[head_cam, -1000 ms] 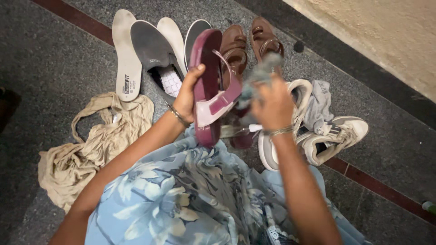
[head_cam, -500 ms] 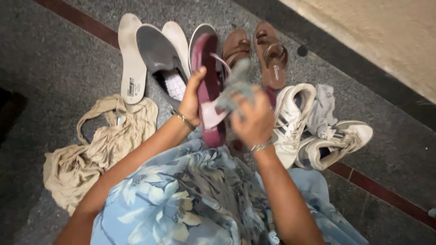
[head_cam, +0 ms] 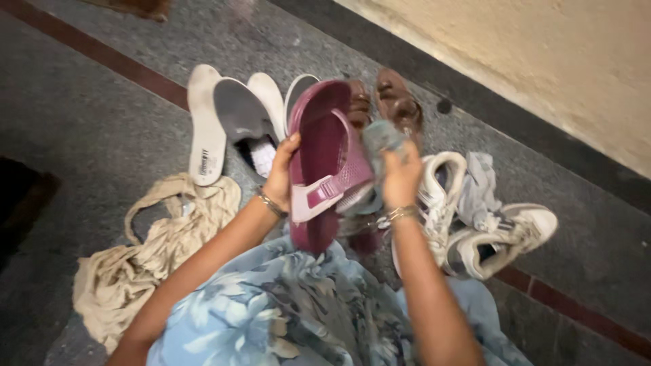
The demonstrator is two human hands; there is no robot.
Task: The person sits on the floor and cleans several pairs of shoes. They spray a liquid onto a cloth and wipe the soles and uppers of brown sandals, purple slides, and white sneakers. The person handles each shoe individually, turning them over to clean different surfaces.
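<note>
The left hand point(head_cam: 280, 177) grips a light, stiff sandal point(head_cam: 324, 159) by its edge while the right hand point(head_cam: 400, 177) clutches a soft rag point(head_cam: 381, 137).

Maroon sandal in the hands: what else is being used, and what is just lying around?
In use: maroon sandal, held by left hand; grey cloth in right hand.

Lying about: white sneakers, brown sandals, grey slip-on shoe, white insole, beige cloth bag.

The person is wearing a loose light-blue garment point(head_cam: 298, 312) printed with large grey and cream flowers. Both forearms are showing bare, and each wrist is carrying a thin metal bangle: left bangle point(head_cam: 270, 202), right bangle point(head_cam: 401, 213).
</note>
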